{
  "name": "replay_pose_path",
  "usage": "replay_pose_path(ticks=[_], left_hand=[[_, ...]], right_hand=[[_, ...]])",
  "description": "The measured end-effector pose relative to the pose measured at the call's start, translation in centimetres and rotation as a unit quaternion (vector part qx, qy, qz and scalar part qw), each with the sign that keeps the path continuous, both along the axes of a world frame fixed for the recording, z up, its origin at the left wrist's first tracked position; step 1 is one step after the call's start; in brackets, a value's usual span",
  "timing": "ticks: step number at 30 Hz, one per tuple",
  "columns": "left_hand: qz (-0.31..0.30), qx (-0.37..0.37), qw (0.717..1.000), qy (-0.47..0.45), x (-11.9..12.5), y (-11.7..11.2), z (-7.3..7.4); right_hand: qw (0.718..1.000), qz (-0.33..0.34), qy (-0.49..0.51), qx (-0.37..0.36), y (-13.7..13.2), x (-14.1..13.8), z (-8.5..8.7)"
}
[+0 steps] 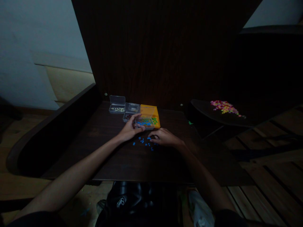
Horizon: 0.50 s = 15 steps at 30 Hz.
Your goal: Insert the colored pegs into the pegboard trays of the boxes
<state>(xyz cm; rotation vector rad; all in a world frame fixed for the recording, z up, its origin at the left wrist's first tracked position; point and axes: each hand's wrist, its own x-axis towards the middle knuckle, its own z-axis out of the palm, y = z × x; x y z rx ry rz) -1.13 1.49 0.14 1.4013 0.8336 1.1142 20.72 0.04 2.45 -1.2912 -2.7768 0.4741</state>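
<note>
My left hand point(130, 127) is closed around the left end of a clear plastic box point(149, 127) with small blue pieces inside. Just right of and below that box, my right hand point(163, 137) has its fingers curled down at loose blue pieces point(142, 140) scattered on the dark wooden table point(113, 164). Whether a piece is pinched in its fingertips is too small to make out. A yellow tray point(156, 113) with green pieces point(154, 120) on it lies behind the clear box.
An open clear box of pale pieces point(117, 109) stands at the back left. Beside it is another clear box with dark red pieces point(128, 117). Pink and yellow pieces point(224, 107) are heaped on a side shelf at right. A raised wooden side panel point(54, 129) bounds the left.
</note>
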Motion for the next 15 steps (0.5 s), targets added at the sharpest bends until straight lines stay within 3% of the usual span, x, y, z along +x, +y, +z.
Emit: replay_pose_path(ticks=[15], left_hand=[[-0.001, 0.007, 1.000, -0.010, 0.02, 0.23, -0.40]], right_hand=[[0.999, -0.037, -0.021, 0.023, -0.10, -0.04, 0.01]])
